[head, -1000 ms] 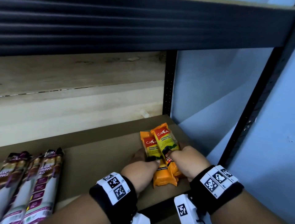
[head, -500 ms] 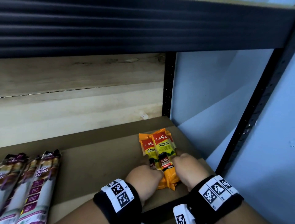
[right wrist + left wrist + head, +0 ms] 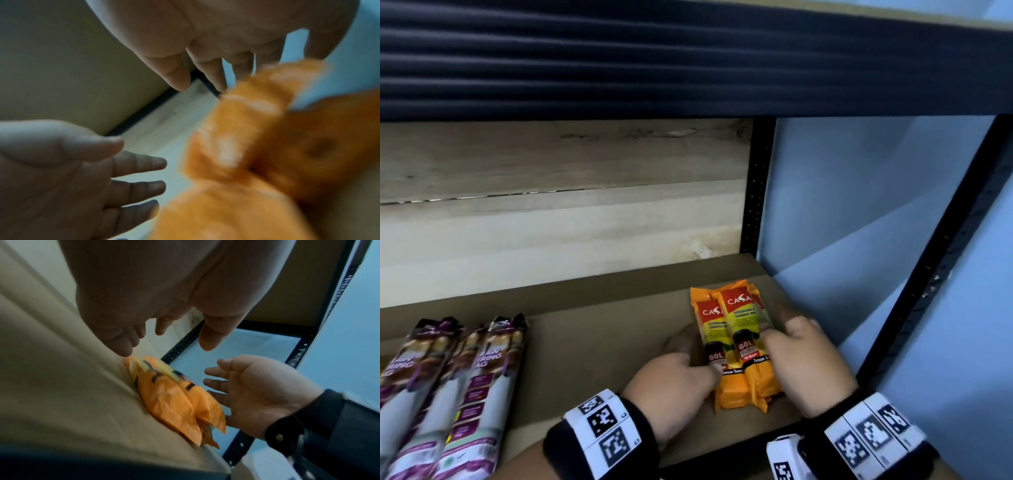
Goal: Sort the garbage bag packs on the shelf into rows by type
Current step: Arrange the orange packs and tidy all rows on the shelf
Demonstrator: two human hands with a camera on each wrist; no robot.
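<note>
Orange CASA garbage bag packs (image 3: 736, 346) lie stacked side by side on the brown shelf board (image 3: 602, 335) near its right end. My left hand (image 3: 678, 373) rests against their left side, with the thumb on the front pack. On the other side my right hand (image 3: 801, 353) touches the stack, thumb on top. In the left wrist view my left fingers (image 3: 123, 344) are straight beside the orange packs (image 3: 174, 397), and the right hand (image 3: 252, 386) is spread flat beside them. The right wrist view shows the packs (image 3: 246, 146) blurred.
Several purple drawstring bag packs (image 3: 448, 394) lie in a row at the shelf's left front. A wooden back panel (image 3: 551, 222) closes the rear. Black posts (image 3: 753, 192) and a blue wall (image 3: 842, 205) bound the right side. A dark shelf beam (image 3: 688, 61) hangs overhead.
The tilted orange packs have been straightened and slid a little deeper onto the shelf. Both hands have loosened from gripping the packs to lying along their sides.
</note>
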